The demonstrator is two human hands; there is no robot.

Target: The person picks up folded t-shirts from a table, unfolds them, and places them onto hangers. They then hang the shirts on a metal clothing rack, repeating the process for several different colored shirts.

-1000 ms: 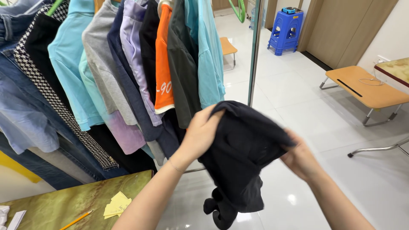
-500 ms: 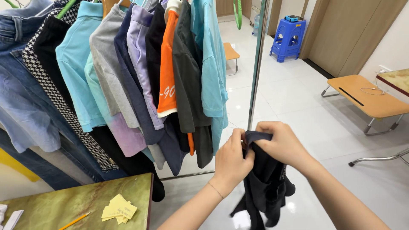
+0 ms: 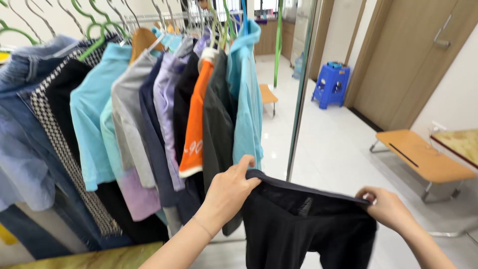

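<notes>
Left hand (image 3: 226, 192) and right hand (image 3: 386, 209), each pinched shut on one end of the waistband of a black garment (image 3: 303, 229) — the band stretched between them, the cloth hanging below. Just behind the left hand — a crowded clothes rack (image 3: 149, 20) of hung shirts; beyond, a blue stool (image 3: 331, 84) on the white floor (image 3: 338, 149).

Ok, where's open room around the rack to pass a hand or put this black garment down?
Free: the white floor between the rack pole and the blue stool, and the low wooden table top at right. Crowded: the rail left of the pole, shirts packed hanger to hanger. Both hands, left hand and right hand, hold the black garment stretched.
</notes>
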